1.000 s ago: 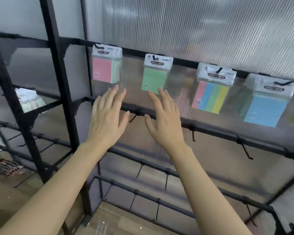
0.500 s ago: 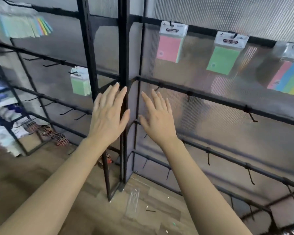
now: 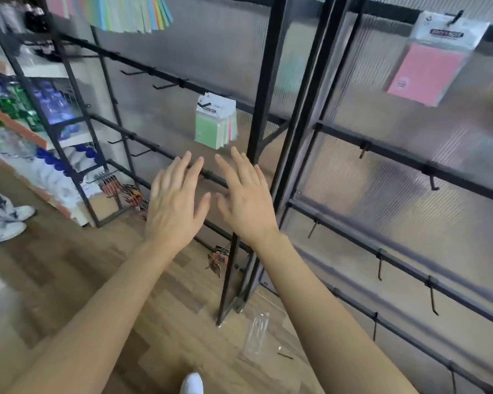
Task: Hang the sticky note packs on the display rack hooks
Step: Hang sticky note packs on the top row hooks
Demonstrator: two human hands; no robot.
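My left hand (image 3: 175, 199) and my right hand (image 3: 244, 197) are stretched out side by side, fingers straight, holding nothing. Just above their fingertips hangs a bunch of sticky note packs (image 3: 217, 123), green in front, on a hook of the left black display rack (image 3: 160, 78). A pink sticky note pack (image 3: 429, 71) hangs at the top right on the right display rack (image 3: 396, 156). More pastel packs (image 3: 125, 12) hang along the top left. Many hooks, such as a bare hook (image 3: 433, 183), carry nothing.
Black upright posts (image 3: 264, 115) stand just right of my hands. A clear plastic wrapper (image 3: 258, 335) lies on the wooden floor. Shelves with blue and green goods (image 3: 26, 109) fill the left side, and a person's white shoes (image 3: 9, 223) are at the far left.
My view has swung left and down, so the right rack's packs slid toward the right edge. The left rack's green pack bunch now sits just above my open hands.
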